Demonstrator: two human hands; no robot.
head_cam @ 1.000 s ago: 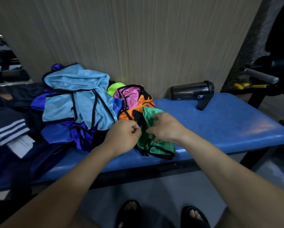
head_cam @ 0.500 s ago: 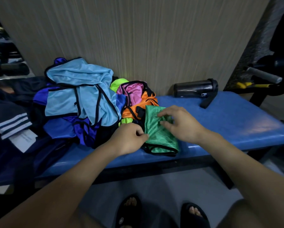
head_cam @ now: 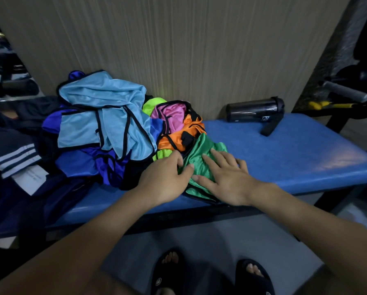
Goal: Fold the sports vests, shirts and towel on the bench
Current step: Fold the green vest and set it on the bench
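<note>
A folded green vest with black trim lies on the blue padded bench near its front edge. My right hand lies flat on the vest with fingers spread. My left hand rests on the vest's left edge, fingers extended, thumb beside the right hand. To the left is a heap of vests: light blue on top, royal blue below, with orange, pink and neon yellow pieces at its right side.
A dark bottle lies on its side at the bench's back by the wood-grain wall. Dark navy clothing with white stripes and a paper sheet sit at far left. Gym equipment stands at right. My sandalled feet are below.
Both hands went from pinching and gathering the green vest to lying flat on it. The vest is now flatter and lies slightly further right on the bench.
</note>
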